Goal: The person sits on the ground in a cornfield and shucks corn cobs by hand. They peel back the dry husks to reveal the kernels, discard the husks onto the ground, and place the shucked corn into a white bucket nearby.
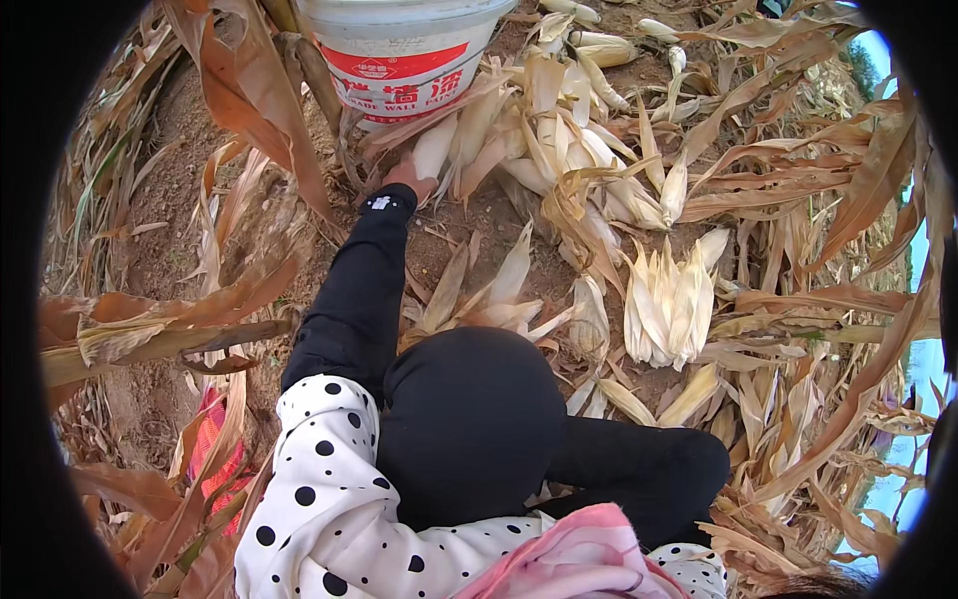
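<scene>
The left hand (pixel 407 177) touches a pale corn ear (pixel 435 148) just near of the white bucket (pixel 394 30); I cannot tell whether its grip is closed. Work seems unfinished: husk-covered ears (pixel 599 150) lie heaped rightward.

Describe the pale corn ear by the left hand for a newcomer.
Find the white bucket at the top. Below its base, the left hand shows past a black cuff. The pale corn ear lies against that hand, leftmost of the heaped ears.

The corn husks (pixel 667 304) look dry and papery; the bucket (pixel 404 60), smooth plastic; the soil (pixel 150 260), rough and matt.
</scene>
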Tool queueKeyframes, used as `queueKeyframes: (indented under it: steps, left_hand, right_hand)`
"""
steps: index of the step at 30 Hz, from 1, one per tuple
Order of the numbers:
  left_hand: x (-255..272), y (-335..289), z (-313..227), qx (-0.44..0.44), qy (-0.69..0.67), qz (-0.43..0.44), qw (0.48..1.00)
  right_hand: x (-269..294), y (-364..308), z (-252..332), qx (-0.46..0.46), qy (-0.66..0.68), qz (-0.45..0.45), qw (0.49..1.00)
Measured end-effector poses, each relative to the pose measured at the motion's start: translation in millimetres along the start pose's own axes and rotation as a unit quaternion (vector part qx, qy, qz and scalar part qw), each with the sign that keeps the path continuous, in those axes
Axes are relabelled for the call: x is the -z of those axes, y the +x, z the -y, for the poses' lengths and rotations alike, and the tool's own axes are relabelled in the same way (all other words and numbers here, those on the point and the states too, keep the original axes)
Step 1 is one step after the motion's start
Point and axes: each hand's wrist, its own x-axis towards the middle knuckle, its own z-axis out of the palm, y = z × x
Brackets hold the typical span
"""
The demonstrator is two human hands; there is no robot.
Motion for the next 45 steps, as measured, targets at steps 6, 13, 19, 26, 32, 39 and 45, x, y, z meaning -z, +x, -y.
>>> queueKeyframes:
  steps: [6, 13, 19, 26, 32, 39, 45]
  left_hand:
    - [19, -97, -10, 0.037, -0.617, 0.238, 0.749]
    - [87, -163, -115, -0.127, -0.599, 0.325, 0.721]
    - [152, -208, -233, -0.208, -0.532, 0.374, 0.731]
    - [106, -284, -259, -0.153, -0.529, 0.391, 0.738]
    - [56, -295, -245, -0.183, -0.414, 0.307, 0.837]
    - [3, -305, -230, -0.089, -0.629, 0.185, 0.750]
    - [-24, -296, -211, -0.063, -0.657, 0.131, 0.740]
  right_hand:
    - [44, 21, 14, 0.100, 0.151, -0.138, 0.974]
    - [178, -76, 140, 0.309, 0.509, -0.188, 0.781]
    - [183, -153, 329, 0.456, 0.647, 0.201, 0.576]
    - [140, -193, 421, 0.444, 0.726, 0.416, 0.321]
    - [98, -165, 381, 0.415, 0.740, 0.232, 0.475]
    - [60, -180, 350, 0.457, 0.556, 0.055, 0.692]
    - [45, -172, 344, 0.450, 0.553, 0.077, 0.697]
